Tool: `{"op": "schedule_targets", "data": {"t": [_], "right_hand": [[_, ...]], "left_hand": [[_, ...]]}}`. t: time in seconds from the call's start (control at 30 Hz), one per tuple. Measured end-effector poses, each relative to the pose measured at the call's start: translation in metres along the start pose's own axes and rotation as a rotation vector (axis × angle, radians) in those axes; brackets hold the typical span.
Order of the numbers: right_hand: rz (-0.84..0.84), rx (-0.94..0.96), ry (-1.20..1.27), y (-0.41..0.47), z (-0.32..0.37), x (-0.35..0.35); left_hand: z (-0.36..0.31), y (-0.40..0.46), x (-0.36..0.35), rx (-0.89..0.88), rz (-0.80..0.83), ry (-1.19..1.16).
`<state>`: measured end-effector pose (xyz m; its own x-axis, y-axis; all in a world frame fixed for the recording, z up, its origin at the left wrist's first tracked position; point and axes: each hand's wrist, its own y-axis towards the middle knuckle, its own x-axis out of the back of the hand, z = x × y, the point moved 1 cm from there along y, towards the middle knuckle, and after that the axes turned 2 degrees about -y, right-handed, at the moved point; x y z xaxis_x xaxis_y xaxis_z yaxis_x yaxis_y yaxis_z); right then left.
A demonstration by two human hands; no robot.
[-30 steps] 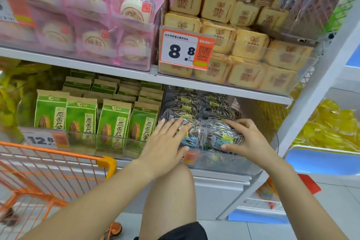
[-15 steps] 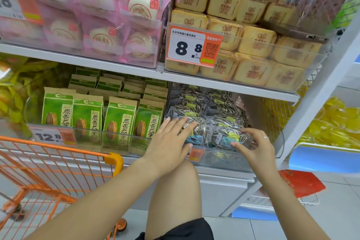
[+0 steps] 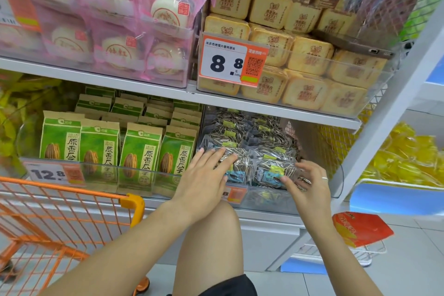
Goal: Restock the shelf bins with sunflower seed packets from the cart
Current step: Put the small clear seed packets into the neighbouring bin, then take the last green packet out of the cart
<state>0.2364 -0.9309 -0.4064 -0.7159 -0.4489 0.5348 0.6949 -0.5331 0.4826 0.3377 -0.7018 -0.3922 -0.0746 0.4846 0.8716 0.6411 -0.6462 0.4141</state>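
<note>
Clear packets of striped sunflower seeds [image 3: 249,137] with yellow-green labels fill a clear shelf bin [image 3: 269,199] on the lower shelf. My left hand [image 3: 206,175] lies flat, fingers straight, pressing on the front left packet [image 3: 240,168]. My right hand [image 3: 310,182], with a ring on one finger, has thumb and curled fingers pinching the right end of the front right packet [image 3: 271,170]. The orange wire cart [image 3: 72,211] stands at the lower left; its inside is hidden from view.
Green paper seed bags [image 3: 101,146] fill the neighbouring bin on the left. Above are pink-wrapped cakes [image 3: 115,19] and tan toast packs [image 3: 300,60] behind an 8.8 price tag [image 3: 230,62]. A white upright [image 3: 396,115] stands right; my bare knee [image 3: 211,235] is below.
My right hand slid off the top of the front right packet to its right end and now pinches it. My left hand stayed flat on the packets. The view moved closer.
</note>
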Motion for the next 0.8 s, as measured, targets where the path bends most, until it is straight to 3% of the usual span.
{"op": "schedule_targets", "data": {"t": [0.17, 0.3, 0.53, 0.8], "right_hand": [[0.068, -0.066, -0.042, -0.003, 0.011, -0.003], [0.004, -0.173, 0.039, -0.001, 0.014, -0.004], [0.201, -0.209, -0.182, 0.001, 0.029, -0.015], [0.054, -0.364, 0.108, 0.011, 0.033, -0.017]], "left_hand": [[0.001, 0.001, -0.003, 0.013, -0.007, -0.028], [0.002, 0.001, -0.004, 0.007, -0.002, -0.042], [0.003, 0.0, -0.004, -0.003, 0.018, -0.029], [0.002, 0.001, -0.002, 0.008, 0.058, -0.025]]}}
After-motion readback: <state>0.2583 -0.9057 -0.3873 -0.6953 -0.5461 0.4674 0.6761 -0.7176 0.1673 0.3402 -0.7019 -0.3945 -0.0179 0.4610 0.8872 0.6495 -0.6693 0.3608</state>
